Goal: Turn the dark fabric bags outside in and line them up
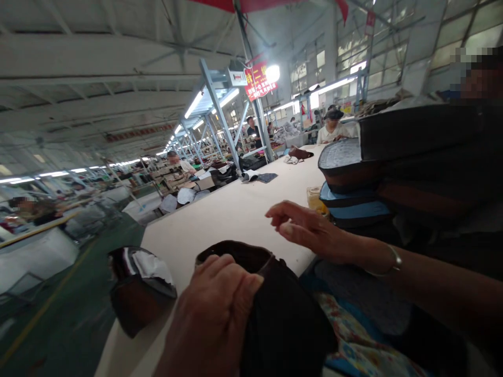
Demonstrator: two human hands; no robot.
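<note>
In the head view my left hand (214, 309) is closed over the near rim of a dark leather boot upper (288, 319), its fingers curled over the edge. The upper's opening faces up and shows a dark brown inside; part of it is hidden behind my hand. Above and right of it, my right hand (304, 230) hovers over the table with fingers loosely bent and apart, and nothing shows in them. A silver bangle (396, 259) circles that wrist. To the left, another dark upper (135, 298) with a pale lining sits at the table's edge.
The pale table (220, 214) runs away to the back. Stacked dark uppers (420, 152) rise at the right, beside a jar with yellowish contents (315, 199). Farther back lie a patterned piece (267, 178) and a brown piece (301, 153). Several people sit at distant benches.
</note>
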